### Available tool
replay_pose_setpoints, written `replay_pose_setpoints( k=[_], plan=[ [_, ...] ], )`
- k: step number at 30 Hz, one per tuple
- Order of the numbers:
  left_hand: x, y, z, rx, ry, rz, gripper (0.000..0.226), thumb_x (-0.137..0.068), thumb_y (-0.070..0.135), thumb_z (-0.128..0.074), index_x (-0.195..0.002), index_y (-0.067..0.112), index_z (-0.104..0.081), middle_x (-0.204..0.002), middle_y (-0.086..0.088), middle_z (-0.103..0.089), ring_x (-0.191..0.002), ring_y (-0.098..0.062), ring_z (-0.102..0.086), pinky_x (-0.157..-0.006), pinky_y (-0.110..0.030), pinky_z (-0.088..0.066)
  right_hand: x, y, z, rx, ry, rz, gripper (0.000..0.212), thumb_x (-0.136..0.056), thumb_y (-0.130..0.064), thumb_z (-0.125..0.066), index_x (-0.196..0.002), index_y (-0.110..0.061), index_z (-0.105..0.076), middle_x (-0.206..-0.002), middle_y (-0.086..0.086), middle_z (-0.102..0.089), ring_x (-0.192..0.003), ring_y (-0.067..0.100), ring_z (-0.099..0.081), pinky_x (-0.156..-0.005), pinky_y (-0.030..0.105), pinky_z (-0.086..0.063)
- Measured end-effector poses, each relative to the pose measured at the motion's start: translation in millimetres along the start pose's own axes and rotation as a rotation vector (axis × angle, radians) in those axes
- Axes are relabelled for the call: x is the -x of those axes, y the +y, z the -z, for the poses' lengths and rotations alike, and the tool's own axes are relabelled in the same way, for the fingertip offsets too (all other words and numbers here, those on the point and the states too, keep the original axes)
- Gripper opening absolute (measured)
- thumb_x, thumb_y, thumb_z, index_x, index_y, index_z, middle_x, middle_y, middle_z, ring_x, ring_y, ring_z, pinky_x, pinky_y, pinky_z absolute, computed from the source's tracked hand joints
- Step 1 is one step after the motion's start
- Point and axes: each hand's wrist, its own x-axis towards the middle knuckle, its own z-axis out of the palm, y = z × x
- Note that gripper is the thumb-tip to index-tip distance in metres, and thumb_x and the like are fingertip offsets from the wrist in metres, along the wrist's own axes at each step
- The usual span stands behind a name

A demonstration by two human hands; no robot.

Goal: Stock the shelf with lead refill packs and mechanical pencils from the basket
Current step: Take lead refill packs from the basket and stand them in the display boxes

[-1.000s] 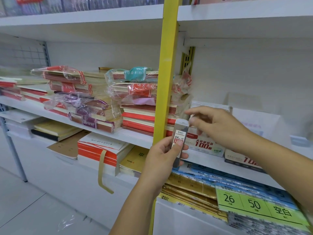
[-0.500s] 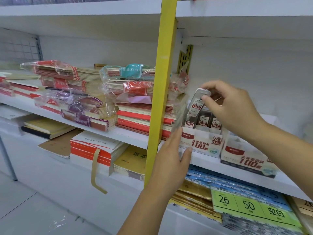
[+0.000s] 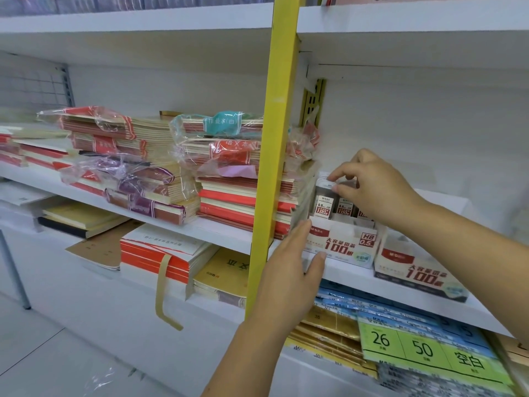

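A stationery shop: white shelves (image 3: 217, 230) stacked with wrapped notebooks (image 3: 143, 179) and green price tags (image 3: 423, 351).

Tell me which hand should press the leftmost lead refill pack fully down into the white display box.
Right hand: its fingertips already pinch the top of the clear lead refill pack standing in the white cardboard display box. The left hand sits lower, steadying the box front.

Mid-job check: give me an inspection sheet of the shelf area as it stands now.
Surface: white shelf, front edge bare.
Job's things: lead refill packs upright in display box; second box to its right. No pencils or basket seen.
Clutter: wrapped notebook stacks left of yellow post.
Grippers: right hand pinches a pack top; left hand steadies the display box.
Cables: nothing seen.
Surroundings: green price labels below.
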Motion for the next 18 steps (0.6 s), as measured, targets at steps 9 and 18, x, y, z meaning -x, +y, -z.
replay_pose_setpoints(
  k=[9, 18],
  plan=[
    [47.5, 6.7, -0.9, -0.109, 0.171, -0.083, 0.036, -0.096, 0.018, -0.061, -0.130, 0.030, -0.057, -0.121, 0.017, -0.053, -0.109, -0.001, -0.053, -0.090, -0.017, -0.049, 107.4, -27.0, 32.9, -0.404, 0.274, 0.174, 0.017, -0.095, -0.022, -0.057, -0.108, -0.028, -0.067, -0.083, -0.019, -0.059, -0.077, 0.004, -0.056, -0.065, 0.012, -0.042],
    [182.9, -89.4, -67.0, -0.327, -0.781, 0.246, 0.041, -0.100, 0.025, -0.057, -0.141, 0.020, -0.050, -0.141, -0.003, -0.047, -0.122, -0.018, -0.054, -0.095, -0.023, -0.041, 337.9, 58.1, -138.0, -0.613, -0.681, -0.600, 0.012, -0.096, -0.021, -0.057, -0.101, -0.030, -0.063, -0.096, -0.011, -0.063, -0.092, 0.016, -0.062, -0.078, 0.023, -0.049]
  ],
)
